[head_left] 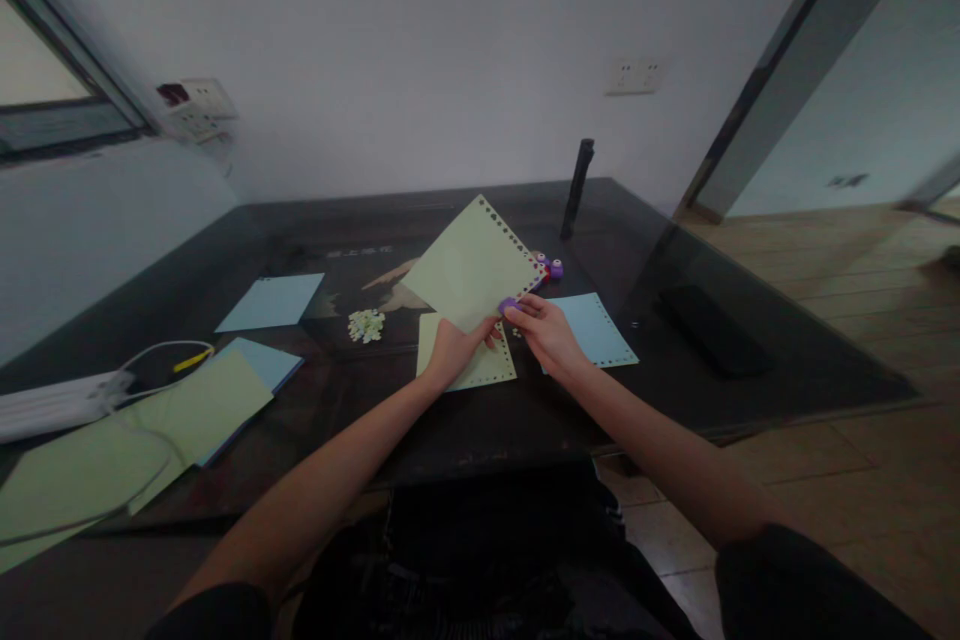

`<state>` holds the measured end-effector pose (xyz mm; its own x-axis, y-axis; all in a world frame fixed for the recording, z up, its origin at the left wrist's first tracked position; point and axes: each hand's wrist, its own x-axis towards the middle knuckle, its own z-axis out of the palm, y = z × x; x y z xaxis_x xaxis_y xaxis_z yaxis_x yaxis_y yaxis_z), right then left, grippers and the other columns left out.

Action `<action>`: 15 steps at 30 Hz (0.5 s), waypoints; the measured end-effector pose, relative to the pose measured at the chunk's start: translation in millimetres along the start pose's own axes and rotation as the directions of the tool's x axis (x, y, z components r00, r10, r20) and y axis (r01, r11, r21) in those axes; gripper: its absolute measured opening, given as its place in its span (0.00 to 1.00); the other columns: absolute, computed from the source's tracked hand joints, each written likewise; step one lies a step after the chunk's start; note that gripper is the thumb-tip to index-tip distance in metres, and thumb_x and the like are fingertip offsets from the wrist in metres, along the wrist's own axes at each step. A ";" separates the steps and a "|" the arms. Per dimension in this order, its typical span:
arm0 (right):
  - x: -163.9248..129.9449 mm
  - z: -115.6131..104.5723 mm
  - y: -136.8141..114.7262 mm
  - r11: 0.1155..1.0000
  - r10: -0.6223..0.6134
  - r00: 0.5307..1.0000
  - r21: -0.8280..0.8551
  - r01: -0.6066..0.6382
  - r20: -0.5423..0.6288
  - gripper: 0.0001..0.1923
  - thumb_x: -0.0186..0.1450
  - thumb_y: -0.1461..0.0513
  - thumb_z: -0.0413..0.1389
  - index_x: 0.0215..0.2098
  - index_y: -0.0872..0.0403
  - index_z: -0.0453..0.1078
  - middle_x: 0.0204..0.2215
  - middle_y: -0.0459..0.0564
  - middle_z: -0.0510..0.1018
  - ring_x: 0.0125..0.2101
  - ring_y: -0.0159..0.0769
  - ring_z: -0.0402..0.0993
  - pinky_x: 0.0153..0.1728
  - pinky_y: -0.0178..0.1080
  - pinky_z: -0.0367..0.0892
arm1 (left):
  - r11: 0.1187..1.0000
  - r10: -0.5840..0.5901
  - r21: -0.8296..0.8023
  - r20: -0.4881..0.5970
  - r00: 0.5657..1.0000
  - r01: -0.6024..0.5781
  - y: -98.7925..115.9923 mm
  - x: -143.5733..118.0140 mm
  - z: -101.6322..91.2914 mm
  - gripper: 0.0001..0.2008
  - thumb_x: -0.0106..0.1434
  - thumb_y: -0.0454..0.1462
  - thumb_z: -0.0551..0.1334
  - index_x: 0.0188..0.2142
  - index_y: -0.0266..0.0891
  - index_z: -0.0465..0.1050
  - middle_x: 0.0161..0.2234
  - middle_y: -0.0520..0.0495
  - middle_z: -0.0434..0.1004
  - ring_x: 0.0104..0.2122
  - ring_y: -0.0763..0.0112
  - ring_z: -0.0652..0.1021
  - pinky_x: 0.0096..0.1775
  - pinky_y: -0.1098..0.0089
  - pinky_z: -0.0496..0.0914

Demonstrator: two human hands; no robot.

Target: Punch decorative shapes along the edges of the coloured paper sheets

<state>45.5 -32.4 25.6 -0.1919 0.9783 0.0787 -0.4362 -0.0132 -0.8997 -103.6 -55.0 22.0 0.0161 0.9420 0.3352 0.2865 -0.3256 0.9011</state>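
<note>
Dark tabletop (341,375), pale wall (412,50); left hand (453,350) pinches green punched paper (471,262) diagonally, corner pointing wallward; right hand (551,332) grips purple punch (508,304).

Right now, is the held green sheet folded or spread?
Spread: the green sheet in the left hand shows a broad, flat face.

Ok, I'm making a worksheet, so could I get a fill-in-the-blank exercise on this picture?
The right hand has a small device at its fingertips, coloured ____.
The left hand holds a raised sheet whose upper right edge is lined with ____.
A pile of small pale pieces lies to the ____ of both hands.
Missing words: purple; holes; left.
</note>
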 end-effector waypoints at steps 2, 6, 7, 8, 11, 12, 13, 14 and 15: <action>0.6 -0.8 0.7 1.000 0.004 1.000 -0.004 -0.004 -0.001 0.16 0.45 0.58 0.69 0.29 0.52 0.73 0.31 0.47 0.78 0.34 0.35 0.73 0.44 0.41 0.64 | 1.000 0.007 0.005 0.002 1.000 -0.007 -0.6 -0.1 0.0 0.13 0.60 0.41 0.60 0.24 0.35 0.74 0.19 0.49 0.76 0.25 0.70 0.77 0.41 0.69 0.69; 0.5 -0.4 0.5 1.000 0.003 1.000 0.004 -0.003 -0.009 0.16 0.44 0.59 0.69 0.29 0.53 0.72 0.30 0.46 0.78 0.34 0.34 0.73 0.44 0.40 0.64 | 1.000 0.006 0.005 0.005 1.000 -0.006 0.8 -0.2 -0.5 0.13 0.60 0.42 0.60 0.24 0.35 0.74 0.19 0.49 0.76 0.25 0.70 0.77 0.41 0.70 0.69; 0.3 -0.1 0.4 1.000 -0.002 1.000 0.007 0.002 -0.010 0.16 0.44 0.59 0.69 0.29 0.53 0.72 0.30 0.46 0.78 0.33 0.34 0.73 0.43 0.40 0.64 | 1.000 0.003 0.008 0.004 1.000 -0.003 1.4 -0.2 -0.5 0.13 0.59 0.42 0.60 0.24 0.35 0.74 0.19 0.49 0.76 0.25 0.69 0.77 0.41 0.70 0.69; 0.1 0.1 0.2 1.000 -0.006 1.000 0.009 0.006 -0.010 0.16 0.44 0.59 0.69 0.29 0.53 0.72 0.30 0.46 0.78 0.33 0.34 0.73 0.43 0.39 0.64 | 1.000 0.000 0.011 0.003 1.000 0.000 1.9 -0.1 -0.6 0.13 0.59 0.42 0.61 0.24 0.35 0.74 0.19 0.49 0.76 0.25 0.69 0.77 0.41 0.70 0.69; -0.2 0.4 0.0 1.000 -0.008 1.000 0.014 0.008 -0.006 0.16 0.44 0.58 0.69 0.29 0.53 0.72 0.30 0.45 0.78 0.32 0.33 0.72 0.42 0.39 0.64 | 1.000 -0.006 0.005 0.009 1.000 0.006 3.1 -0.1 -0.4 0.13 0.59 0.43 0.61 0.25 0.35 0.74 0.19 0.49 0.76 0.24 0.70 0.76 0.41 0.69 0.69; 0.0 0.3 0.1 1.000 -0.004 1.000 0.013 0.004 -0.005 0.16 0.44 0.58 0.69 0.29 0.53 0.72 0.29 0.45 0.78 0.32 0.33 0.72 0.42 0.39 0.64 | 1.000 -0.004 -0.001 0.010 1.000 0.004 3.3 -0.1 -0.3 0.13 0.59 0.42 0.61 0.25 0.35 0.74 0.19 0.49 0.76 0.24 0.70 0.76 0.41 0.69 0.69; 0.3 0.1 0.2 1.000 0.000 1.000 0.009 0.000 -0.005 0.16 0.44 0.58 0.69 0.29 0.53 0.72 0.29 0.46 0.78 0.32 0.33 0.72 0.42 0.39 0.65 | 1.000 -0.002 -0.008 0.009 1.000 0.002 3.5 -0.2 0.0 0.13 0.59 0.42 0.61 0.25 0.35 0.74 0.19 0.49 0.76 0.24 0.70 0.76 0.41 0.69 0.69; 0.8 -0.2 0.3 1.000 0.001 1.000 0.004 -0.001 -0.005 0.16 0.44 0.58 0.69 0.29 0.53 0.72 0.30 0.46 0.78 0.32 0.33 0.72 0.42 0.39 0.65 | 1.000 -0.001 -0.014 0.008 1.000 0.001 3.7 -0.3 0.3 0.13 0.59 0.42 0.61 0.25 0.35 0.74 0.19 0.49 0.76 0.24 0.70 0.77 0.41 0.69 0.69; 1.3 -0.6 0.3 1.000 -0.002 1.000 0.000 0.002 -0.006 0.16 0.44 0.58 0.69 0.29 0.53 0.72 0.30 0.46 0.78 0.33 0.33 0.73 0.42 0.39 0.65 | 1.000 -0.001 -0.021 0.007 1.000 0.001 3.8 -0.5 0.6 0.12 0.59 0.42 0.61 0.25 0.35 0.74 0.19 0.49 0.76 0.24 0.70 0.77 0.41 0.69 0.70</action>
<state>45.7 -31.0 25.2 -0.1861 0.9794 0.0777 -0.4366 -0.0116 -0.8996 -101.9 -56.7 25.1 0.0228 0.9428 0.3325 0.2666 -0.3263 0.9069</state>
